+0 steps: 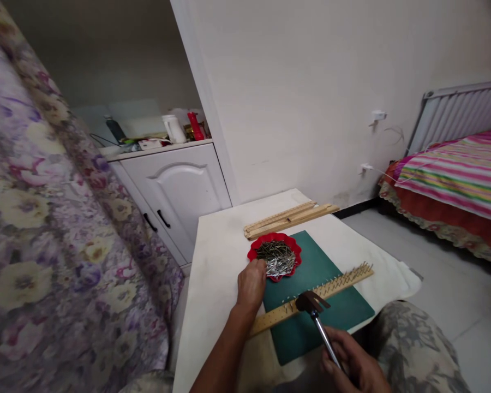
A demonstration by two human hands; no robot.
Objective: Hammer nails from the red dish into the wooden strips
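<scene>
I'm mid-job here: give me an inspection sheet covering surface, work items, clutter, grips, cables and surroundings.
Surface: white table, with a green mat on it.
Work items: wooden strip lying across the mat, many nails standing in it; red bowl holding loose nails; hammer, its head over the strip, contact unclear.
Clutter: more wooden pieces beyond the bowl.
Left grip: at the bowl's near edge; whether it holds a nail is hidden.
Right grip: closed around the hammer's handle.
Cables: white cable running from a wall plug towards the bed, away from the table.
Surroundings: flowered curtain, white cabinet, bed.
</scene>
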